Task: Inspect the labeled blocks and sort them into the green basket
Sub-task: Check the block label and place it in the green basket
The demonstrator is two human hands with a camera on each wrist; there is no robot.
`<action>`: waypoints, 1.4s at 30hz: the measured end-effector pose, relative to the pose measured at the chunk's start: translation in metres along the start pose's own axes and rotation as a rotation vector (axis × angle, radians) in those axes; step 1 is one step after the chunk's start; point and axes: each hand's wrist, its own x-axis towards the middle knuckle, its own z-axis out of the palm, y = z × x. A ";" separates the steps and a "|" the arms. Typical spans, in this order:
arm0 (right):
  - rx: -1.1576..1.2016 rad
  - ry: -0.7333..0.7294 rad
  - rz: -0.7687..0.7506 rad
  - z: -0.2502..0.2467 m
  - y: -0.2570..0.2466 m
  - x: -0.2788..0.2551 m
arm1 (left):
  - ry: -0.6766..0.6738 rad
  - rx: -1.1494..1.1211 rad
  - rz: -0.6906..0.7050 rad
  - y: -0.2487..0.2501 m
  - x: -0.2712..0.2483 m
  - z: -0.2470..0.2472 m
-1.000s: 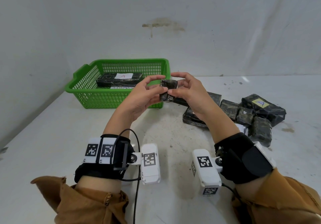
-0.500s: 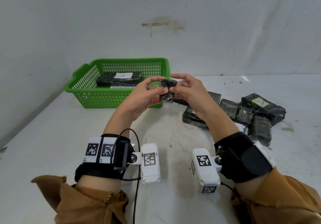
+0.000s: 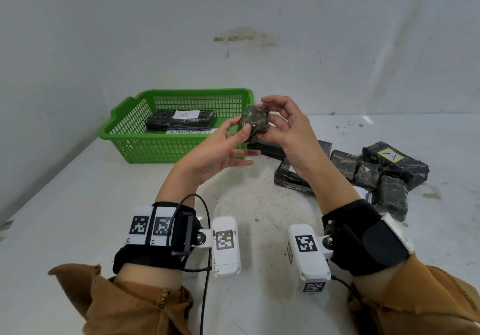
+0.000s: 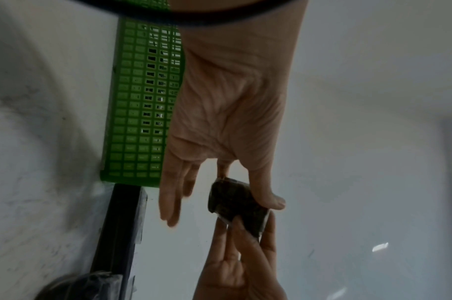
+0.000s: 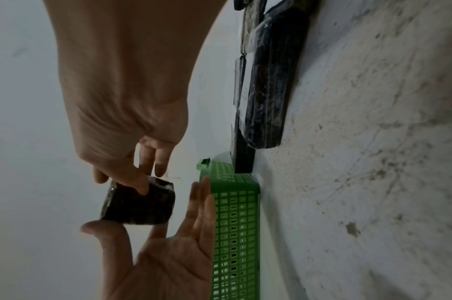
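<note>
A small dark wrapped block (image 3: 253, 126) is held up in the air between both hands, just in front of the green basket's (image 3: 181, 150) right end and clear of the bench (image 3: 78, 204). The left hand (image 3: 215, 153) pinches it between thumb and forefinger, while its other fingers (image 4: 169, 203) stretch out straight and loose, off the block. The right hand (image 3: 288, 129) grips the block's other side with thumb and curled fingertips, the remaining fingers arched above it. No label shows on the faces turned toward the cameras.

Inside the basket lies a long dark block (image 3: 180, 119) with a white label marked A, on top of a white sheet with writing. On the bench to the right sits a pile of dark wrapped blocks (image 3: 368, 171); one (image 3: 394, 162) carries a yellow label marked A.
</note>
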 end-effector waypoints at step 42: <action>0.022 0.008 0.177 -0.003 0.009 0.002 | 0.167 0.178 0.142 0.000 0.002 -0.004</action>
